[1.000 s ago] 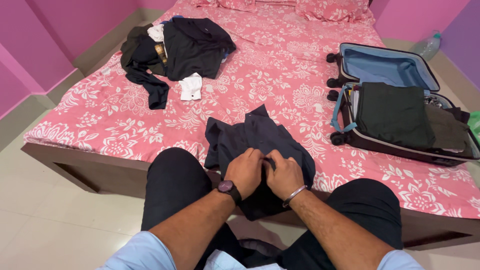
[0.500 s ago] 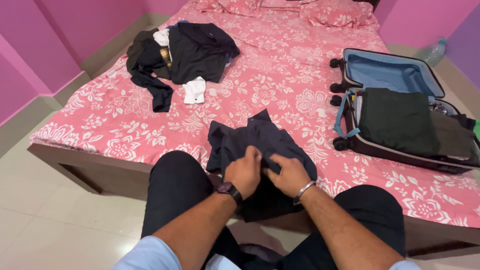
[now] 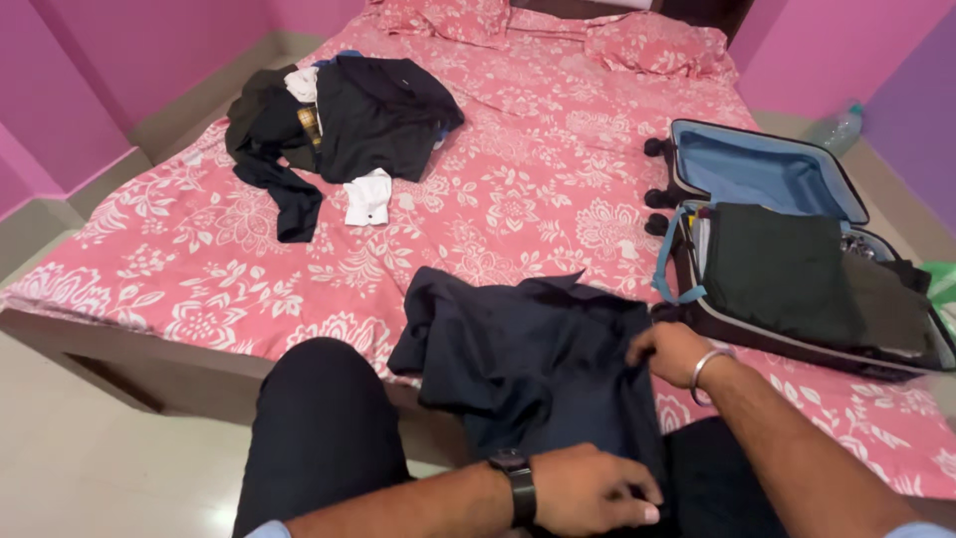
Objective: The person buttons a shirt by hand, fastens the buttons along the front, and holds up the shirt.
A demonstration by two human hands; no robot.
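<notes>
Your hands have come apart: half a second ago they were pinched close together at the middle of the dark navy shirt (image 3: 533,364), and now they sit at opposite ends of one edge, so the cloth that was bunched up is drawn out much flatter. Your left hand (image 3: 593,490) is low and near, just above your lap, its fingers (image 3: 637,493) curled down and clenched on the near hem of the shirt. Your right hand (image 3: 675,351) has gone out to the right and farther off, gripping the shirt's right edge between thumb and fingers, close beside the open suitcase (image 3: 777,159). The shirt itself lies across the near edge of the bed (image 3: 518,189), part on the pink floral sheet and part hanging over your knees; its left side is still rumpled and folded under. By the look of it the spreading is half done: one side is taut and straight, the other wants smoothing before a clean fold can be made. The suitcase on the right already holds a folded dark green garment (image 3: 782,269), and at the far left of the bed a heap of dark clothes (image 3: 344,115) with a white piece lies untouched, well apart from your hands.
</notes>
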